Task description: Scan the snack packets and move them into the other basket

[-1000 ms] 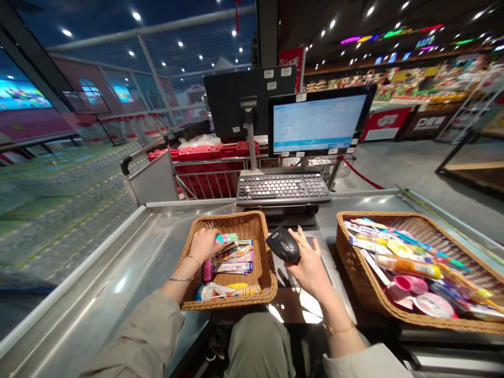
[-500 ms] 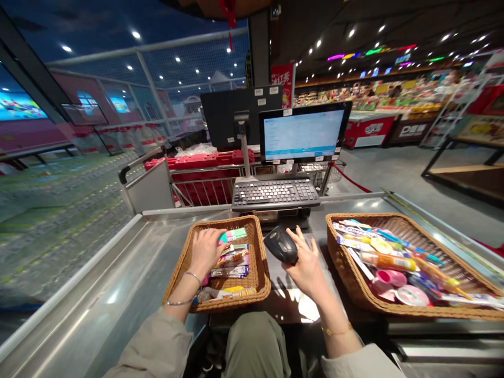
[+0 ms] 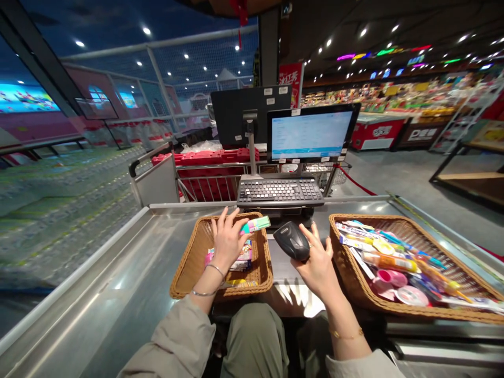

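1 pkt (image 3: pixel 258 224) in LH (image 3: pixel 227 242), scanner (image 3: pixel 292 241) in RH (image 3: pixel 318 268)

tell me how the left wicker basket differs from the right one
The right wicker basket looks larger than the left wicker basket. The right wicker basket holds a big mixed heap; the left wicker basket holds fewer visible items. The left hand is over the left wicker basket; no hand is inside the right wicker basket. Both are brown and woven.

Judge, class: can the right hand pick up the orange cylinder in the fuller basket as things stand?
Probably not straight away: the right hand is holding the black scanner. Otherwise the way looks free, with the orange cylinder largely uncovered in the basket beside that hand.
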A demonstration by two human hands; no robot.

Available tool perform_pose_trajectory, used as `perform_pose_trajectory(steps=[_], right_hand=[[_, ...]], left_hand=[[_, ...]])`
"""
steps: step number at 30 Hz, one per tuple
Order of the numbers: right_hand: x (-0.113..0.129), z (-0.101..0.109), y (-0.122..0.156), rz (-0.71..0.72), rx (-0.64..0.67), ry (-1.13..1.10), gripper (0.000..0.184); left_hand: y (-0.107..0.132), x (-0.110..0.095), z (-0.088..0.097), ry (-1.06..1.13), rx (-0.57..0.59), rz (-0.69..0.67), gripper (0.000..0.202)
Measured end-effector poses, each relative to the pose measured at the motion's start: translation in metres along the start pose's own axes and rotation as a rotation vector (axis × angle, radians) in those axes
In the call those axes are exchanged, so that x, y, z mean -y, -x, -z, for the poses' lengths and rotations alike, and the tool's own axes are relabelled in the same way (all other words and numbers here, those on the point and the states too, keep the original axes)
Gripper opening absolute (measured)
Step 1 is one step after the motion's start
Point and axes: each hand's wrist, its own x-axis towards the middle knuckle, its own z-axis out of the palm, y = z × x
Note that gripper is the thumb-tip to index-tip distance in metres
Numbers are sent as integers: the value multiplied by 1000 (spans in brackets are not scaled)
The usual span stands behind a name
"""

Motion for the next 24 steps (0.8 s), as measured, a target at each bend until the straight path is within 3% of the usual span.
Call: perform_pose_trajectory(steps=[6,24], right_hand=[[1,4,5,44,-26,20,31],[-3,12,6,77,-60,52,34]], left_hand=[[-4,-17,-4,31,-32,-7,37],[-13,-41,-20,42,-92,-15,35]])
